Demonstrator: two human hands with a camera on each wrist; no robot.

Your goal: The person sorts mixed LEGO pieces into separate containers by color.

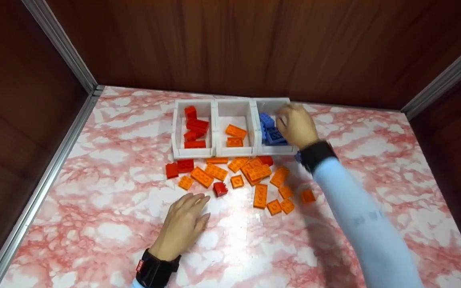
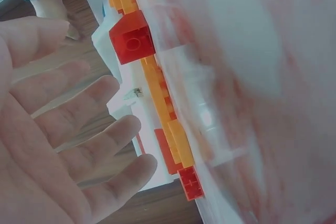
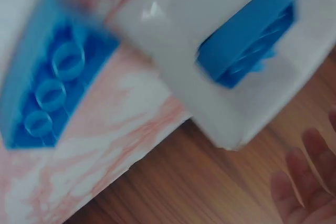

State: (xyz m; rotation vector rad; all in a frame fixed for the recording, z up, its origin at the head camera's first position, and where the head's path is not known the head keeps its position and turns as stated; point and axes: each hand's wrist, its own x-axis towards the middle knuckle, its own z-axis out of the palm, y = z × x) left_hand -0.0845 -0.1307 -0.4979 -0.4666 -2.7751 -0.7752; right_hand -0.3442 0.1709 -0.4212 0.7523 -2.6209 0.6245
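Observation:
My left hand (image 1: 184, 224) hovers near the red brick (image 1: 220, 189), palm down with fingers extended and nothing in them. In the left wrist view its spread fingers (image 2: 105, 135) stand beside the row of bricks. Over the right compartment of the white tray (image 1: 235, 151) is my right hand (image 1: 297, 124), slightly blurred, its fingers bent down above the blue bricks (image 1: 275, 136). The right wrist view shows its loosely bent fingers (image 3: 304, 182) at the corner, with no brick seen at them. Another blue brick (image 3: 58, 77) lies outside the tray, partly behind the right wrist in the head view.
Red bricks (image 1: 197, 127) lie in the left compartment, orange bricks (image 1: 235, 132) in the middle one. Several orange bricks (image 1: 260, 196) and a few red bricks (image 1: 172, 171) are scattered before the tray on the marbled table (image 1: 106, 200). Dark wooden panels (image 1: 234, 48) enclose the table.

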